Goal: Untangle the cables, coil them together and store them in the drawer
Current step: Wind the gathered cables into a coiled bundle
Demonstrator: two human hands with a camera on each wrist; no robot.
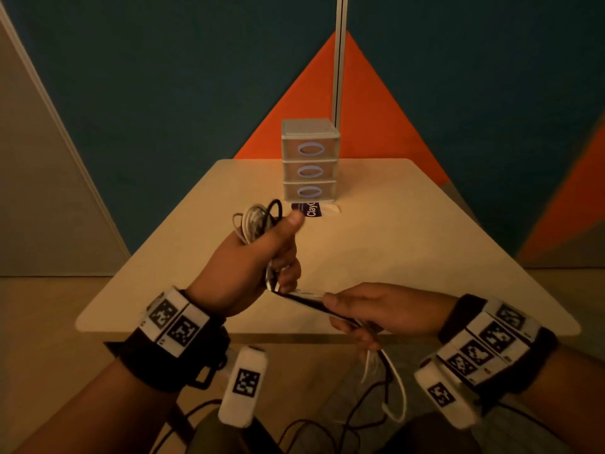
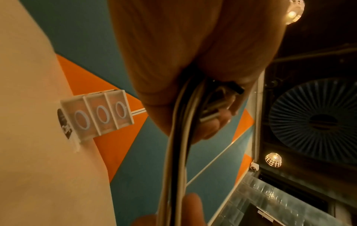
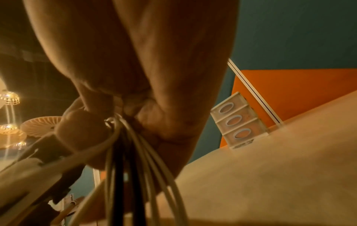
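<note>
My left hand [image 1: 262, 250] is raised over the table and grips a coil of white and black cables [image 1: 258, 217], whose loops stick out above the fist. From the bottom of that fist a taut bundle of cable strands [image 1: 304, 298] runs right into my right hand [image 1: 370, 312], which pinches it near the table's front edge. Loose cable ends [image 1: 393, 381] hang down from the right hand past the edge. The left wrist view shows the cables [image 2: 177, 137] running through the left palm; in the right wrist view the strands [image 3: 139, 152] fan out below curled fingers. The three-drawer unit [image 1: 310, 160] stands at the far side, all drawers closed.
The beige table [image 1: 409, 231] has a dark label card [image 1: 309, 209] lying in front of the drawer unit. A white pole [image 1: 339, 60] rises behind the unit. Teal and orange wall panels stand behind. Black leads [image 1: 314, 424] trail below the table's front edge.
</note>
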